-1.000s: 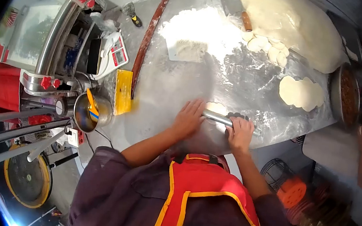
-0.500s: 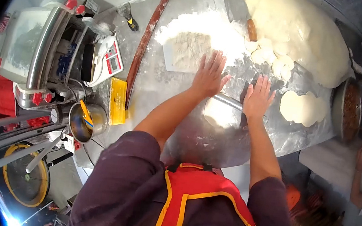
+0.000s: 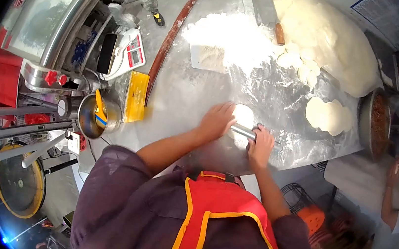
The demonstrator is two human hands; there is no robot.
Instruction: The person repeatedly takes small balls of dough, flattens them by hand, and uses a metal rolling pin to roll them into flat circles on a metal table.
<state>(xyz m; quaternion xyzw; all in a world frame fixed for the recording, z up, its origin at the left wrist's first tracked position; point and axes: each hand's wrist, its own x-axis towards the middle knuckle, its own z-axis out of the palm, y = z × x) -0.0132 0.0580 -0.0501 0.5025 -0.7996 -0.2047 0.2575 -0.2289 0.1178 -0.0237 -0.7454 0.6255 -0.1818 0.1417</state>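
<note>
A round of pale dough (image 3: 244, 114) lies on the floured metal worktop, with a metal rolling pin (image 3: 243, 131) across it. At the dough's left edge is my left hand (image 3: 217, 121), its fingers together and gripping that edge, the thumb near the pin's left end. My right hand (image 3: 260, 147) is curled round the pin's right part. The underside of each hand is hidden. Flat dough rounds (image 3: 329, 116) overlap to the right. Loose flour (image 3: 230, 34) and a whitish rectangular plate (image 3: 207, 57) sit farther back.
A large dough mass (image 3: 334, 41) and a scraper (image 3: 263, 8) are at the back right, a bowl of filling (image 3: 379, 121) at the right edge. Leftward are a long red-brown stick (image 3: 174, 34), yellow block (image 3: 136, 97), scale (image 3: 130, 56) and metal pot (image 3: 85, 118). Another person's arm (image 3: 389, 197) shows at far right.
Both hands have come nearer to my body. My flat, spread fingers have closed, the left at the dough's edge and the right round the pin. The view has shifted slightly.
</note>
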